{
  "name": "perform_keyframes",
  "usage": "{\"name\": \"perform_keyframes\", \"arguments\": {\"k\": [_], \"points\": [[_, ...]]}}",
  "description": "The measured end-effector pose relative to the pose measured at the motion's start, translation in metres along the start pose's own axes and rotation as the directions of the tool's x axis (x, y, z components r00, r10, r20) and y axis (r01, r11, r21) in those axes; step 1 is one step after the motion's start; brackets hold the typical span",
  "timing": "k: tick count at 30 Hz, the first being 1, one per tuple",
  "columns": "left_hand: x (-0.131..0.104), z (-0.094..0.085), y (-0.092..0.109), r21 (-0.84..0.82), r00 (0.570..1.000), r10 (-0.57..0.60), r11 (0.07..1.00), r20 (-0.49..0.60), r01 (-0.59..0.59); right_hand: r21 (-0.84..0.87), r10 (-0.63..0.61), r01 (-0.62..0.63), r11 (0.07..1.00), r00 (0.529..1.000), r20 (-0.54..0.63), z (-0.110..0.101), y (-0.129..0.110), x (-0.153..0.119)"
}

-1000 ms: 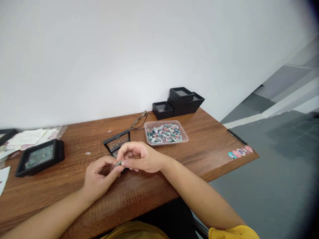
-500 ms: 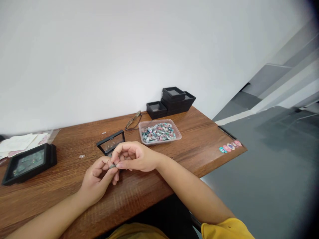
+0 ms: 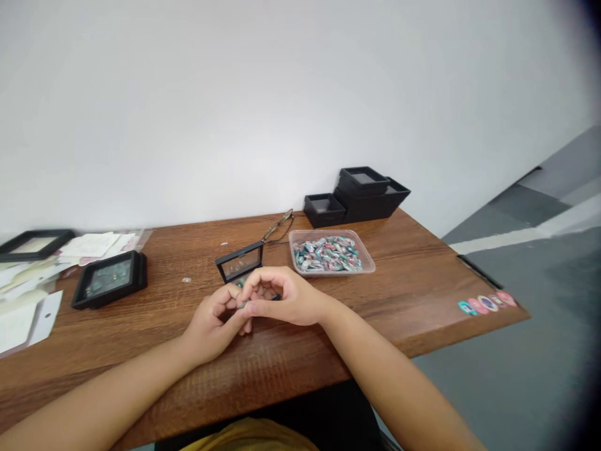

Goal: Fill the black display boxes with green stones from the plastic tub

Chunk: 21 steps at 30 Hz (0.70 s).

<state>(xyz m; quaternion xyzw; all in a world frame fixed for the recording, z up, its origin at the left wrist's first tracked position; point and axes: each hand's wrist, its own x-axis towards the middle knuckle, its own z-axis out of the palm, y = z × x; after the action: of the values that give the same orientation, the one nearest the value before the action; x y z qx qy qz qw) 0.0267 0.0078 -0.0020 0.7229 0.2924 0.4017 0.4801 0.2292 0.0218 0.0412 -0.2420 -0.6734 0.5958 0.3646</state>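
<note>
Both hands meet over the near part of the wooden table (image 3: 263,363). Thumb and fingers of my left hand (image 3: 213,326) pinch a tiny greenish-grey piece (image 3: 243,305), mostly hidden by the fingers. From the other side my right hand (image 3: 286,297) closes its thumb and forefinger on the same piece. Just behind the hands stands an opened black display case (image 3: 241,262) with a clear window, its lower part covered by my hands. A clear plastic tub (image 3: 370,268) full of small shiny wrapped pieces (image 3: 328,254) is beyond my right hand.
Black boxes (image 3: 366,197) are stacked against the wall, with eyeglasses (image 3: 278,227) beside them. At left lie another black case (image 3: 110,280), a black frame (image 3: 35,243) and white cards (image 3: 89,244). Round stickers (image 3: 488,303) mark the right table edge.
The camera view has swung left, so everything appears further right and more cards show at left. Both hands stay together on the small piece, with fingers slightly shifted.
</note>
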Motion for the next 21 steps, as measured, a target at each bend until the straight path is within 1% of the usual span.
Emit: {"name": "perform_keyframes", "arguments": {"k": [6,10,12,16,21], "points": [[0.001,-0.002,-0.004,-0.029,1.000,-0.028,0.999,-0.002,0.028,-0.005,-0.024,0.024,1.000,1.000,0.002,0.000,0.001,-0.002],[0.004,-0.002,-0.003,-0.067,1.000,-0.027,0.997,0.006,0.027,-0.007,-0.032,0.033,0.999,0.997,0.066,-0.003,-0.001,-0.002],[0.005,-0.002,-0.002,-0.083,1.000,-0.022,0.996,-0.004,0.021,-0.057,-0.036,0.041,0.998,0.996,0.086,-0.005,-0.003,-0.003],[0.007,-0.002,0.001,-0.104,0.999,-0.010,0.995,-0.052,0.005,-0.197,-0.051,0.056,0.979,0.998,0.027,-0.008,-0.002,-0.003],[0.010,-0.003,0.004,-0.102,0.993,0.003,0.995,-0.121,-0.015,-0.229,-0.100,0.097,0.969,0.995,0.000,-0.010,0.002,-0.002]]}}
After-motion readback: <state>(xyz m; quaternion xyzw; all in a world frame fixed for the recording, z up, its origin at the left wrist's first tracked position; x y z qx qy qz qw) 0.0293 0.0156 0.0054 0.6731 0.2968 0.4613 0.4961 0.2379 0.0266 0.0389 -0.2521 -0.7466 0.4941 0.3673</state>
